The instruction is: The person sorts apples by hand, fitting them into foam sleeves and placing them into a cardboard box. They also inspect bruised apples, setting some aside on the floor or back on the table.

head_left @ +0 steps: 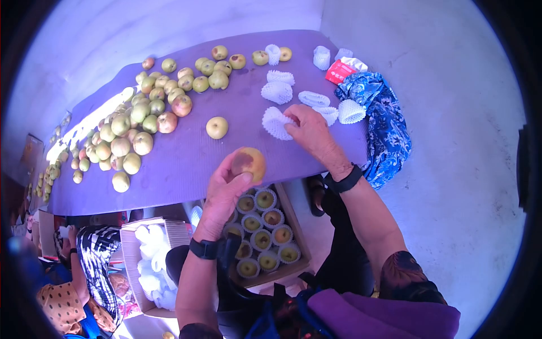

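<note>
My left hand (223, 195) is closed round a yellow apple (255, 164) with a large brown patch, held just above the table's front edge. Over the right part of the table, my right hand (311, 131) pinches the edge of a white foam net sleeve (275, 124). Several more foam sleeves (276, 92) lie behind and beside that hand. A single yellow apple (217, 128) rests on the table between my left hand and the large heap of apples (141, 111) on the left.
Below the table edge stands a cardboard box of sleeved apples (261, 240). Another carton (129, 237) holds white foam sleeves. Blue patterned cloth (389, 133) hangs at the table's right end, beside a red-and-white packet (340, 71). Another person's polka-dot clothing (61, 305) shows at lower left.
</note>
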The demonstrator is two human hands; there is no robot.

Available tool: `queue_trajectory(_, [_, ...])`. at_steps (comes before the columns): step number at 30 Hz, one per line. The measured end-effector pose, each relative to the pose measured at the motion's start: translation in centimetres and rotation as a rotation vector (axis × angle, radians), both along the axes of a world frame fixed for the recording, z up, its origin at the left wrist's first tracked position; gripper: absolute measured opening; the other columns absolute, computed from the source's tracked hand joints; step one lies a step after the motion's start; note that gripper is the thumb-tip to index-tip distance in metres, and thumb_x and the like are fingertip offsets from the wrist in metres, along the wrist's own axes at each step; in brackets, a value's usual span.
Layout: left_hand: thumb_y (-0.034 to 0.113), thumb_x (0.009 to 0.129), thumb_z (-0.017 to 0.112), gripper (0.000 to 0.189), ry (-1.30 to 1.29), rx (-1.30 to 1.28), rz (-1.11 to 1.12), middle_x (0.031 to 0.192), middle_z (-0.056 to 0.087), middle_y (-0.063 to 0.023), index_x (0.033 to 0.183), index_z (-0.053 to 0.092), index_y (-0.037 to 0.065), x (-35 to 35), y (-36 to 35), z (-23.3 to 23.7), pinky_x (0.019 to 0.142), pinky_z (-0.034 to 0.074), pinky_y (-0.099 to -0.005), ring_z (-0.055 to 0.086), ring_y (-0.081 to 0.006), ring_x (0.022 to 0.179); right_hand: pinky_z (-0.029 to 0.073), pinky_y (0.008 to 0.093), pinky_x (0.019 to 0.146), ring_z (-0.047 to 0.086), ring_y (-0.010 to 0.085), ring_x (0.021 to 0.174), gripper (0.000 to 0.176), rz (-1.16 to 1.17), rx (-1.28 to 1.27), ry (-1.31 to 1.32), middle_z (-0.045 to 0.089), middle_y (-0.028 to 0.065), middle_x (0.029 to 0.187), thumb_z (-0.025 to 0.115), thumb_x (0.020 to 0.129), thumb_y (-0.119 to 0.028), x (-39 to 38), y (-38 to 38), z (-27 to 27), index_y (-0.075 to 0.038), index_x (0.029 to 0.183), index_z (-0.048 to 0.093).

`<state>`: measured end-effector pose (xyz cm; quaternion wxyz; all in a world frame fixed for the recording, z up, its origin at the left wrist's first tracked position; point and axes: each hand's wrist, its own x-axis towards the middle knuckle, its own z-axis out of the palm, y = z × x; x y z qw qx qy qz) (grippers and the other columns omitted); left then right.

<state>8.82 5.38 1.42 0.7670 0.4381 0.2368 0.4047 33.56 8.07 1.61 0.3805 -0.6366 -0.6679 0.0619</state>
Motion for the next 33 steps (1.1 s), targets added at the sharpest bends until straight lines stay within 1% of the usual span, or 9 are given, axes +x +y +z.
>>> queue_trajectory(5, [0.010, 0.088, 0.060, 0.048, -0.052, 0.022, 0.043, 0.121, 0.054, -0.0126, 0.131, 0.040, -0.002, 0.0, -0.1, -0.2, 0.090, 0.054, -0.0377, 0.060, -0.0215, 0.106, 0.047, 0.0395, 0.073, 0.059, 0.0300, 0.081, 0.018, 0.201, 0.108, -0.001, 0.059, 0.0123, 0.080, 0.065, 0.074, -0.012, -4.6, -1.5, 0.9, -0.004, 0.090, 0.059])
queue_trajectory(10, [0.015, 0.089, 0.060, 0.044, 0.073, 0.128, 0.105, 0.114, 0.057, -0.0092, 0.128, 0.045, 0.000, -0.8, 0.4, -0.6, 0.071, 0.051, -0.0253, 0.059, -0.0133, 0.093, 0.047, 0.0319, 0.060, 0.059, 0.0185, 0.065, 0.018, 0.358, -0.104, 0.402, 0.061, 0.0094, 0.076, 0.064, 0.079, -0.012, -6.1, -1.4, 0.6, -0.003, 0.094, 0.060])
queue_trajectory(13, [0.014, 0.087, 0.063, 0.045, 0.112, 0.154, 0.219, 0.110, 0.058, -0.0067, 0.127, 0.046, 0.001, -0.7, 0.4, -0.4, 0.068, 0.047, -0.0227, 0.057, -0.0108, 0.090, 0.046, 0.0280, 0.058, 0.057, 0.0122, 0.065, 0.017, 0.401, -0.239, 0.676, 0.061, 0.0056, 0.078, 0.060, 0.082, -0.009, -6.4, -1.1, 0.3, -0.001, 0.097, 0.059])
queue_trajectory(23, [0.005, 0.076, 0.073, 0.058, 0.247, 0.444, 0.429, 0.110, 0.057, -0.0053, 0.128, 0.047, 0.006, -0.8, 0.6, -1.2, 0.070, 0.050, -0.0252, 0.057, -0.0144, 0.099, 0.048, 0.0231, 0.066, 0.057, 0.0076, 0.078, 0.020, 0.547, -0.311, 0.702, 0.060, 0.0018, 0.090, 0.053, 0.088, -0.007, -6.6, -1.0, 0.5, -0.001, 0.106, 0.058])
queue_trajectory(25, [0.004, 0.072, 0.077, 0.060, 0.323, 0.449, 0.459, 0.132, 0.035, -0.0078, 0.124, 0.049, 0.004, -1.0, 0.6, -1.2, 0.072, 0.053, -0.0275, 0.057, -0.0187, 0.101, 0.048, 0.0243, 0.071, 0.057, 0.0075, 0.082, 0.021, 0.536, -0.277, 0.697, 0.061, 0.0016, 0.091, 0.051, 0.086, -0.006, -6.7, -1.1, 0.7, 0.000, 0.105, 0.058])
queue_trajectory(26, [0.004, 0.072, 0.077, 0.060, 0.324, 0.448, 0.461, 0.132, 0.035, -0.0078, 0.124, 0.049, 0.004, -1.2, 0.6, -1.1, 0.072, 0.053, -0.0275, 0.057, -0.0187, 0.101, 0.048, 0.0243, 0.071, 0.057, 0.0075, 0.082, 0.021, 0.537, -0.278, 0.697, 0.061, 0.0016, 0.091, 0.051, 0.086, -0.006, -6.7, -1.1, 0.6, 0.000, 0.105, 0.058])
queue_trajectory(28, [0.008, 0.075, 0.075, 0.056, 0.269, 0.286, 0.241, 0.107, 0.059, -0.0057, 0.125, 0.049, 0.005, -1.7, 0.8, -0.6, 0.068, 0.050, -0.0247, 0.059, -0.0145, 0.093, 0.046, 0.0247, 0.076, 0.056, 0.0072, 0.085, 0.021, 0.554, -0.213, 0.628, 0.061, 0.0017, 0.091, 0.051, 0.085, -0.006, -6.4, -0.9, 0.3, 0.001, 0.104, 0.059])
queue_trajectory(32, [0.009, 0.076, 0.074, 0.054, 0.249, 0.238, 0.165, 0.106, 0.060, -0.0068, 0.124, 0.050, 0.004, -1.8, 0.7, -0.2, 0.065, 0.048, -0.0232, 0.059, -0.0129, 0.089, 0.045, 0.0249, 0.079, 0.055, 0.0072, 0.086, 0.021, 0.563, -0.265, 0.646, 0.060, 0.0014, 0.090, 0.052, 0.084, -0.006, -6.3, -1.0, 0.5, 0.001, 0.102, 0.059])
queue_trajectory(33, [0.011, 0.076, 0.075, 0.053, 0.281, 0.247, 0.209, 0.104, 0.061, -0.0067, 0.123, 0.051, 0.004, -1.8, 0.6, -0.4, 0.064, 0.048, -0.0225, 0.059, -0.0120, 0.087, 0.046, 0.0264, 0.075, 0.056, 0.0092, 0.081, 0.022, 0.545, -0.202, 0.637, 0.061, 0.0026, 0.087, 0.052, 0.082, -0.005, -6.6, -1.0, 0.5, 0.002, 0.101, 0.060])
